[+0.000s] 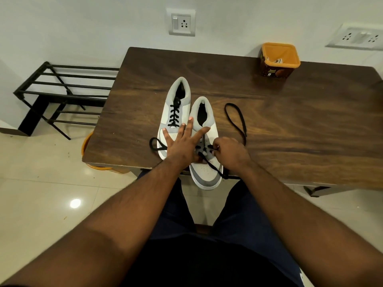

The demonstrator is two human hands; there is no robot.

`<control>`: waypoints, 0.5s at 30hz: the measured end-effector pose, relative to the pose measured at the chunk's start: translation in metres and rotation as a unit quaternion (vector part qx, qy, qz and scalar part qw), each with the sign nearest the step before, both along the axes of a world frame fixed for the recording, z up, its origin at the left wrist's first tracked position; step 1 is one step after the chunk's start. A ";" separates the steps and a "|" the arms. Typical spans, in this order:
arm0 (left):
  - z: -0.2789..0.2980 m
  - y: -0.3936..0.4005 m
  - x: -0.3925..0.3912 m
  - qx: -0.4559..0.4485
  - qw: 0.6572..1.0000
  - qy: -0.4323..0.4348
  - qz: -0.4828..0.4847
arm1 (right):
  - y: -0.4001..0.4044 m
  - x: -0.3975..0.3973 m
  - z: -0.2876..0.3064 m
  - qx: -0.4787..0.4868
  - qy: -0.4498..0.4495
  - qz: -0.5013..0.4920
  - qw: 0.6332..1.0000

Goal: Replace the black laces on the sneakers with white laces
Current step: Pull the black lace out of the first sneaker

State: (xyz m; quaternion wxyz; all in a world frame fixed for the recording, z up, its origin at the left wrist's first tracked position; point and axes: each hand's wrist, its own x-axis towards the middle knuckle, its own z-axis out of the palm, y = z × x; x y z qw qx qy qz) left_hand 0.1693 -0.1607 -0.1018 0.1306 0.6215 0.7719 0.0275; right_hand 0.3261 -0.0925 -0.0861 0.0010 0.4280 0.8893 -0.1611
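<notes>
Two grey-and-white sneakers stand side by side on the wooden table [269, 121], near its front edge, their long axes running from that edge toward the wall. Both point toe-first at the person, heels toward the wall. The right sneaker [204, 141] sits closer to the front edge, its toe jutting just past it; the left sneaker [176, 108] sits farther back, touching the other along its side.

The left hand [182, 141] lies flat with fingers straight and spread, pressing across both sneakers: palm over the left one's toe, index finger reaching onto the right one's collar. The right hand [228, 151] is curled, pinching the black lace [236, 119] at the right sneaker's eyelets. That lace is partly pulled out, looping over the table on the side of the right sneaker away from the left one, while another end trails across the toe. The left sneaker is still fully laced in black.

An orange tub [278, 59] stands at the table's back edge.
</notes>
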 end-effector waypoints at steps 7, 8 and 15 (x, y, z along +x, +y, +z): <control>-0.001 0.001 -0.001 0.006 1.000 -0.007 -0.002 | -0.004 0.007 -0.007 0.133 -0.059 0.050 0.988; -0.001 0.001 -0.001 0.006 1.000 -0.008 -0.003 | 0.000 0.010 -0.008 0.151 -0.076 0.049 0.984; 0.000 0.000 -0.001 0.013 1.000 0.006 -0.004 | 0.037 0.051 -0.008 0.145 -0.145 -0.118 0.972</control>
